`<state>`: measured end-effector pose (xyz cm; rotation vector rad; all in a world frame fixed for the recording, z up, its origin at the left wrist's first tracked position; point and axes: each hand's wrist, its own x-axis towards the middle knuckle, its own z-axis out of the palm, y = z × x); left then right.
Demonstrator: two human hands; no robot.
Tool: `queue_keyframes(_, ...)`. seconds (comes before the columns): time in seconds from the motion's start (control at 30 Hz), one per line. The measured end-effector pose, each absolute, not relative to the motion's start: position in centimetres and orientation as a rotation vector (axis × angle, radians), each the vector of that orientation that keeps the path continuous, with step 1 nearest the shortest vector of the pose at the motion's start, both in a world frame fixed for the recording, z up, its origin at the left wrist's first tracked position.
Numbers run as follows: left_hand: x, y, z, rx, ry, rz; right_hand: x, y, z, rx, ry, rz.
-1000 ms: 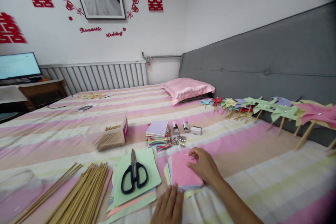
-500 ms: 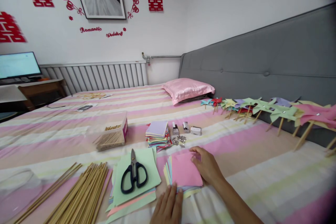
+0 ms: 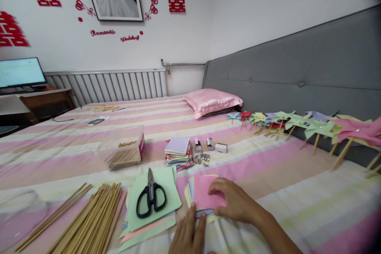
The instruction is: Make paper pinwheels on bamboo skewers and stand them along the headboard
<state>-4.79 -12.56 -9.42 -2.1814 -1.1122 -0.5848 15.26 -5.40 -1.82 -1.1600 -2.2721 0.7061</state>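
Paper stack (image 3: pixel 201 194), near centre: right hand (image 3: pixel 235 202) and left hand (image 3: pixel 189 234) lie flat on it, unclenched, gripping nothing; finished pinwheels (image 3: pixel 315 127) far right, sticks (image 3: pixel 92 218) near left unused.

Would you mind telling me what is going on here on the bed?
A person works at a striped bed with both hands on a small stack of coloured paper squares, pink on top. The right hand rests on the top sheet and the left hand touches the stack's near edge. Scissors lie on a green sheet beside wooden sticks. Paper pinwheels line the grey headboard.
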Motion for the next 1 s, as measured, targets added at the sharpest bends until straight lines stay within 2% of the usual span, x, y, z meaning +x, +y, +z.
queue_keyframes(0.4, -4.4, -12.7, -5.8, -2.194, -0.940, -0.490, 15.3, -5.8, -1.5, -1.178, -2.307, 0.601)
queue_keyframes(1.0, -4.5, -12.7, -6.1, -2.234, -0.954, -0.445, 15.3, -5.7, -0.6, -1.254, -2.344, 0.594)
